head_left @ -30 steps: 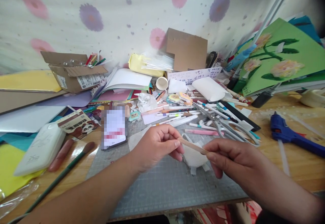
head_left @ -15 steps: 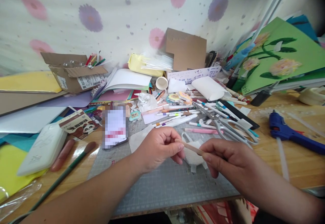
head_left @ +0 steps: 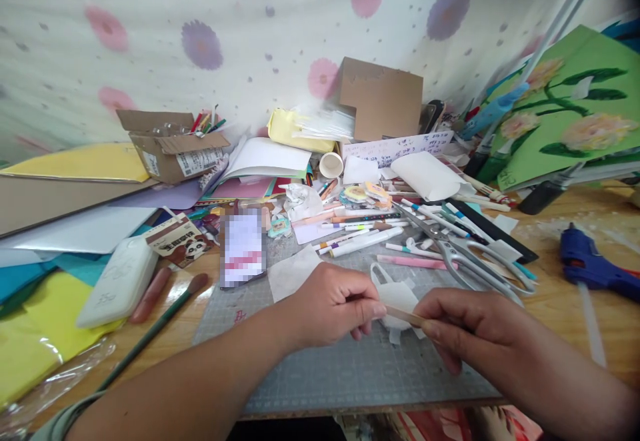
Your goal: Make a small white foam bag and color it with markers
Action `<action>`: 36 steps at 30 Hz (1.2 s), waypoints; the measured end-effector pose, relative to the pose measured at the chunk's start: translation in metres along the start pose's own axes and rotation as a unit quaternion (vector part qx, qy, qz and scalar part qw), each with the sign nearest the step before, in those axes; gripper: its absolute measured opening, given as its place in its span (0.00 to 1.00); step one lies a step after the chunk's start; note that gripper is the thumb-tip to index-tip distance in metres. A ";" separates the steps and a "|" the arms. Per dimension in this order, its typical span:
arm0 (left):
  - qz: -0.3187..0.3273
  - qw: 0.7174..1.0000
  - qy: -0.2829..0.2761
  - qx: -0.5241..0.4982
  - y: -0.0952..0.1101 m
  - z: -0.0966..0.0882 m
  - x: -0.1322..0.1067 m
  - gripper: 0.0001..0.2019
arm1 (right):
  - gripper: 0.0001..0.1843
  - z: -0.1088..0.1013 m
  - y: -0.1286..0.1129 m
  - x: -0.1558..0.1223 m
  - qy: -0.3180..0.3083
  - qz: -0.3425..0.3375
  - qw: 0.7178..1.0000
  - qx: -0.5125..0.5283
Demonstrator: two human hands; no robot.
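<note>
Both of my hands grip one thin wooden stick [head_left: 404, 315] over the grey cutting mat [head_left: 350, 368]. My left hand [head_left: 333, 306] pinches its left end with fingers curled. My right hand [head_left: 467, 324] pinches the right end, fingers closed around it. Just behind the stick a white paper cut-out [head_left: 397, 294] lies on the mat. Large metal scissors [head_left: 463, 258] rest a little beyond my right hand.
Pens and markers [head_left: 360, 238] litter the mat's far side, with a phone [head_left: 243, 248] to the left. A blue glue gun [head_left: 593, 264] lies at right, a paintbrush [head_left: 155, 331] and white case [head_left: 120, 281] at left. Cardboard boxes [head_left: 173, 144], coloured paper and a green flower board [head_left: 575, 108] crowd the back.
The view has shifted, so everything sits further right and lower in the picture. My hands have drawn closer together on the stick, leaving less of it showing between them.
</note>
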State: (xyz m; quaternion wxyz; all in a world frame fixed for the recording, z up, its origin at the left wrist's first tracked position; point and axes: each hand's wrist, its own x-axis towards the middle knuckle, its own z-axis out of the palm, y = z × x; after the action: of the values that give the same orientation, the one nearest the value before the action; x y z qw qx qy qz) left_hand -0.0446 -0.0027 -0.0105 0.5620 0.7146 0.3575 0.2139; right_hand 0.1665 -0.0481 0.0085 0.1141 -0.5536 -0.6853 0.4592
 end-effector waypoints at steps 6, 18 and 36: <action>0.079 0.991 0.036 0.099 0.004 0.000 -0.002 0.14 | 0.18 0.003 0.003 -0.001 0.002 -0.009 1.000 0.026; 0.074 0.986 0.111 0.096 0.003 0.002 -0.004 0.18 | 0.19 0.009 -0.002 0.001 0.023 -0.034 0.999 -0.020; -0.042 0.985 0.053 -0.156 0.001 0.003 0.001 0.12 | 0.16 0.007 0.009 -0.004 0.083 -0.086 0.990 -0.071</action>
State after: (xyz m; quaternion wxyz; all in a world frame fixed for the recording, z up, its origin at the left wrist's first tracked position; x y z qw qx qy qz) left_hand -0.0415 -0.0044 -0.0101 0.6551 0.5903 0.3791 0.2806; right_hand 0.1693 -0.0550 -0.0008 0.1704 -0.5354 -0.7494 0.3503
